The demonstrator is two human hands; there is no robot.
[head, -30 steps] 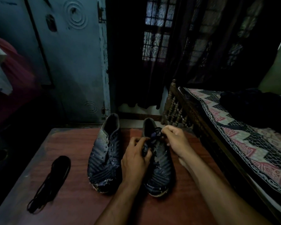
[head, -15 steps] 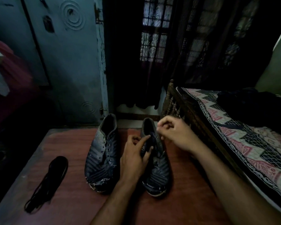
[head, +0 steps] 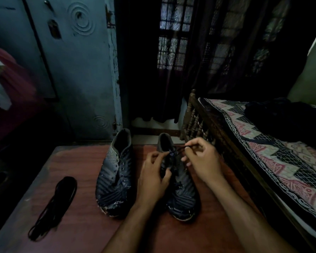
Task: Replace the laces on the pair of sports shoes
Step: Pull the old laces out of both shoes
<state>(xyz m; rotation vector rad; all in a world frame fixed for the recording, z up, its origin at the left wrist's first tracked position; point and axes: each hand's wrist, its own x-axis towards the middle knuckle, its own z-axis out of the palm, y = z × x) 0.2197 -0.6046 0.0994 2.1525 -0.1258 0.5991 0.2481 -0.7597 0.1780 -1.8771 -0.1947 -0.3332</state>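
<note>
Pinching a thin dark lace (head: 179, 150) between thumb and forefinger, the right hand (head: 202, 159) draws it up and to the right from the top eyelets of the right-side sports shoe (head: 179, 181). The left hand (head: 151, 178) has its grip closed on that shoe's upper near the tongue, fingers curled over the eyelet row. Just beside it stands the other shoe (head: 115, 176), lace-free, toe scuffed. Both sit on a reddish wooden worktop (head: 77, 161). Well to the left lies a bundle of black laces (head: 53, 207). A bed (head: 274, 157) with patterned cover stands on the right.
</note>
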